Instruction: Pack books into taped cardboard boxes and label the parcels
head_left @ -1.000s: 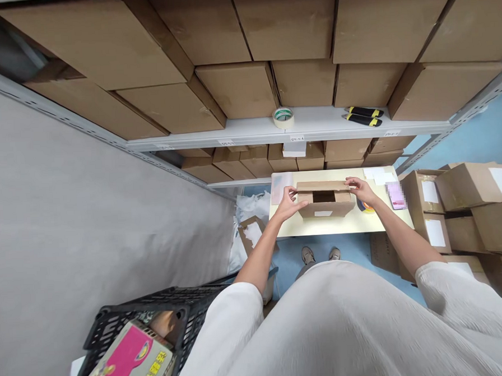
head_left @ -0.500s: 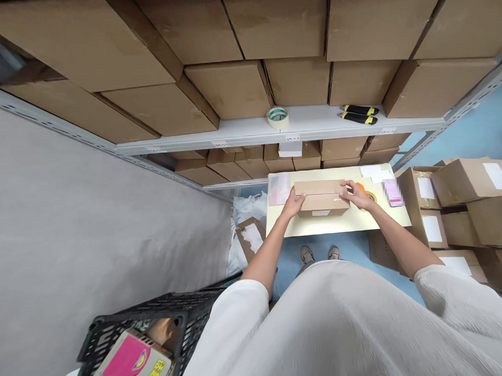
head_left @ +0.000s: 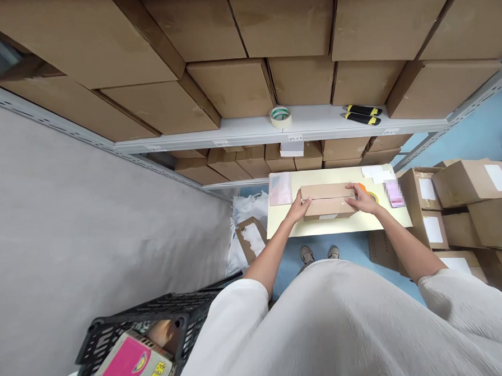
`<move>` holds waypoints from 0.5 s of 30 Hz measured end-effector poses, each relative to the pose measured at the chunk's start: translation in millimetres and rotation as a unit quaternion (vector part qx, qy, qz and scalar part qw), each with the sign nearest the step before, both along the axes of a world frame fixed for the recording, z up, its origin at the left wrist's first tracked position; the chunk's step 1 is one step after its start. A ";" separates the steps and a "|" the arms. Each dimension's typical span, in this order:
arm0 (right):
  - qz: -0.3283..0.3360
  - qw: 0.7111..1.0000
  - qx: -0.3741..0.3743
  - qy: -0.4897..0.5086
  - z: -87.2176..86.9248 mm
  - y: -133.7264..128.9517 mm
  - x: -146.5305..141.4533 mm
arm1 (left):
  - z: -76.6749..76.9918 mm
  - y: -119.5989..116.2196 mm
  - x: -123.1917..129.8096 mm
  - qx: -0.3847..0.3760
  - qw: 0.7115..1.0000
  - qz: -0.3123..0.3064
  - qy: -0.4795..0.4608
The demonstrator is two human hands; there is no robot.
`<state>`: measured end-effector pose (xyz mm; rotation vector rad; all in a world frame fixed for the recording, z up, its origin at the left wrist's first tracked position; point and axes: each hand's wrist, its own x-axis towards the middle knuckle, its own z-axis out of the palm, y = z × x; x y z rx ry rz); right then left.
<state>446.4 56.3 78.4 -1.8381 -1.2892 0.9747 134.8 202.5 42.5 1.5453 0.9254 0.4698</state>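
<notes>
A small brown cardboard box (head_left: 326,206) rests on the pale yellow table (head_left: 320,227), with a seam running along its top and a white label on its near side. My left hand (head_left: 299,207) grips the box's left end, thumb on top. At the right end, my right hand (head_left: 361,198) has its fingers and thumb on the top edge. Just behind that hand, a tape dispenser (head_left: 362,188), orange with a yellow roll, is partly hidden.
White papers (head_left: 376,173) and a pinkish blurred item (head_left: 394,193) lie at the table's right. A clear plastic sheet (head_left: 280,188) is at its left. Stacked cartons (head_left: 472,182) stand to the right. The shelf (head_left: 315,123) above holds masking tape (head_left: 280,117) and utility knives (head_left: 362,115).
The box has shifted slightly to the right and turned a little, with both hands moving along with it. My right thumb has come onto the box's near top panel.
</notes>
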 end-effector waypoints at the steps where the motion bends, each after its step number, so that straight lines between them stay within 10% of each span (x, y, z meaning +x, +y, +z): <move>1: 0.003 1.000 -0.002 -0.001 1.4 -1.5 -1.9 | -0.8 -0.7 -0.3 0.000 1.000 -0.001 -0.013; 15: -0.038 0.999 0.028 0.009 -3.0 24.7 -3.4 | 3.3 26.1 15.1 -0.001 0.999 0.030 -0.031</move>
